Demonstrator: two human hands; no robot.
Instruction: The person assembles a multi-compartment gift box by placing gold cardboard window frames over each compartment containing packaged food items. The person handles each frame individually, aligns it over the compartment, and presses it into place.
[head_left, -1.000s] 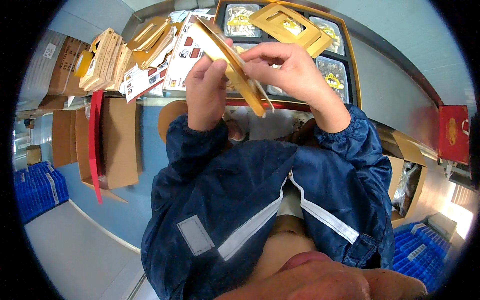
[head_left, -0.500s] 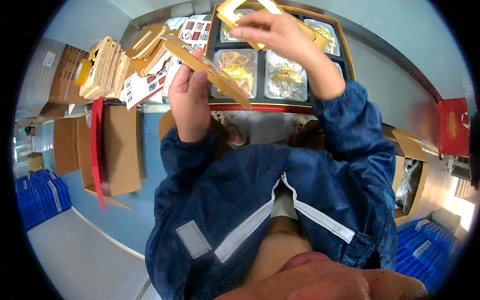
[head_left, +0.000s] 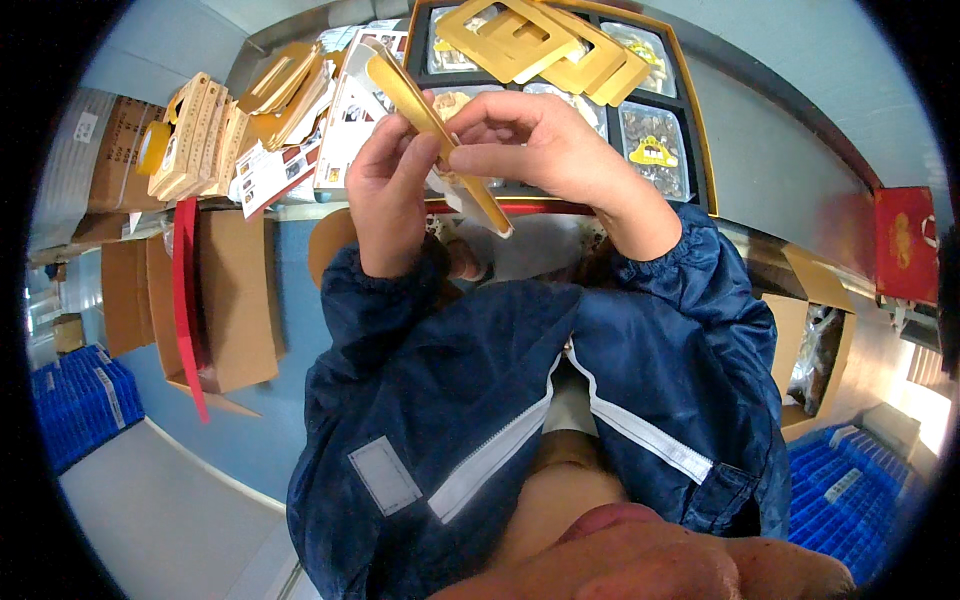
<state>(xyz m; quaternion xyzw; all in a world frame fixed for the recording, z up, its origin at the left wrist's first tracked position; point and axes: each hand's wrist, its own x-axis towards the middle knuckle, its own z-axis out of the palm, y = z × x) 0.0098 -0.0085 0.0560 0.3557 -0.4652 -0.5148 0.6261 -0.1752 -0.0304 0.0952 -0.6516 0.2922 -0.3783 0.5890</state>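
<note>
The left hand point(head_left: 392, 195) and the right hand point(head_left: 545, 150) both pinch a gold card point(head_left: 425, 105), which is tilted on its edge between them. The fingers are curled tight on it. Just past the hands sits a black tray point(head_left: 700, 130) with gold frames point(head_left: 530, 40) on top. To the left of the left hand lies a stack of cards point(head_left: 195, 135).

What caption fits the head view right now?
Both hands, left hand and right hand, grip a gold card insert above a black compartment tray of packed goods.
</note>
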